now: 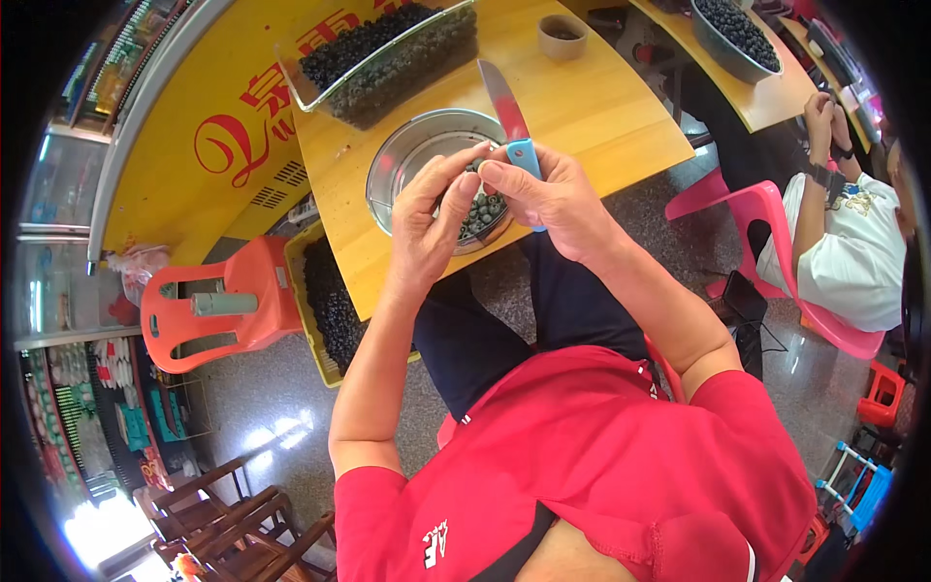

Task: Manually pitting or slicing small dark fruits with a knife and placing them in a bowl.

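Observation:
My right hand [562, 199] is closed round the blue handle of a knife [504, 105], whose broad blade points up and away over the table. Close beside it, my left hand [429, 209] has its fingers and thumb drawn together in a pinch; what sits between them is too small and covered to make out. The fingertips of both hands nearly meet above a round metal bowl [381, 175]. Inside the bowl lie small round grey-green pieces [481, 219], perhaps snails, partly hidden by my hands.
On the wooden table [621, 116] stand a clear tub [364, 114] heaped with dark pieces and a dark cup [562, 39]. A yellow crate [296, 250] and an orange chair [264, 291] are at left. Rightward, a person [842, 218] sits on a pink chair [761, 206] near another full basin [742, 70].

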A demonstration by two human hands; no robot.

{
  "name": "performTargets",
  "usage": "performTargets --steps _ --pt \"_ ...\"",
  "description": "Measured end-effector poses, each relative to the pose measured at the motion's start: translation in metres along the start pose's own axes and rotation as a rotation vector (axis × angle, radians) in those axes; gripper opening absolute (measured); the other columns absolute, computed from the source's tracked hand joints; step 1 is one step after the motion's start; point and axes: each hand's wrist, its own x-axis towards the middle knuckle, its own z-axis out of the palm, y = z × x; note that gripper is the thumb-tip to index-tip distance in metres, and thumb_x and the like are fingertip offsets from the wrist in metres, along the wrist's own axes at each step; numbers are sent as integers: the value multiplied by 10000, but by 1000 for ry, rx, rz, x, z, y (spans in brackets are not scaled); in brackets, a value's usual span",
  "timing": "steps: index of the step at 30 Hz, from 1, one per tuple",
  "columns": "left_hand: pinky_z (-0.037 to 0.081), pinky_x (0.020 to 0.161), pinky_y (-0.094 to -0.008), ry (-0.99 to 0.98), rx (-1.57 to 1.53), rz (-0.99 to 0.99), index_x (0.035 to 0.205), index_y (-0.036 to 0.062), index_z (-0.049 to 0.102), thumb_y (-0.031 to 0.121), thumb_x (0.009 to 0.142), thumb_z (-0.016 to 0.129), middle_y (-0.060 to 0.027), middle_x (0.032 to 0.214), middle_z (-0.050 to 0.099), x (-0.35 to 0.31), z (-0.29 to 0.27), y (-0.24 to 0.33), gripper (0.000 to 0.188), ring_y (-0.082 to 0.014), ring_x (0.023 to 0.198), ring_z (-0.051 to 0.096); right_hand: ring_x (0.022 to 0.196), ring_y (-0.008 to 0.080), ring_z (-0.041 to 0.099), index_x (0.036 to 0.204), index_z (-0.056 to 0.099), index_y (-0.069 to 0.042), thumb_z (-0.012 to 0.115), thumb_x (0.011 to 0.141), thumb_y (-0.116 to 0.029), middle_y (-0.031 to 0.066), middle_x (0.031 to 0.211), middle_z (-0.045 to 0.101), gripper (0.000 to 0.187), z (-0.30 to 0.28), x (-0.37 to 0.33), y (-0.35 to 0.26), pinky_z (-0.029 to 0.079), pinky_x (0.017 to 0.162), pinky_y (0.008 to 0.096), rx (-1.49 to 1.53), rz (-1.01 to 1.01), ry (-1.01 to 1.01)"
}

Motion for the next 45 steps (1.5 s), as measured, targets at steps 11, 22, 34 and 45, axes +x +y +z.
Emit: performTargets --steps 11,22,34,45 --pt "333 587 -218 175 161 51 1034 9 651 -11 899 569 1 736 456 -11 4 6 160 -74 662 411 528 -6 407 971 629 -43 641 923 -204 -45 719 574 168 5 3 -4 277 438 168 -215 -143 -53" --pt "471 689 -316 456 387 239 1144 -12 585 -60 893 486 -139 887 579 6 29 -15 274 -248 768 581 500 -5 414 965 605 -62 618 938 -208 -56 688 539 149 31 28 25 299 412 175 90 -137 228" --pt "347 619 -201 309 -213 -66 1151 29 564 171 986 528 42 791 477 0 20 -20 221 -41 710 404 484 3 390 954 614 -59 688 888 -203 -70 649 508 174 18 33 12 264 414 176 -98 -267 129" --pt "389 736 -203 394 -336 7 1088 17 564 158 974 551 -4 920 570 -6 18 -22 182 -62 814 474 482 4 405 922 620 -72 665 906 -228 -68 625 503 163 18 26 5 289 423 177 37 -51 4"
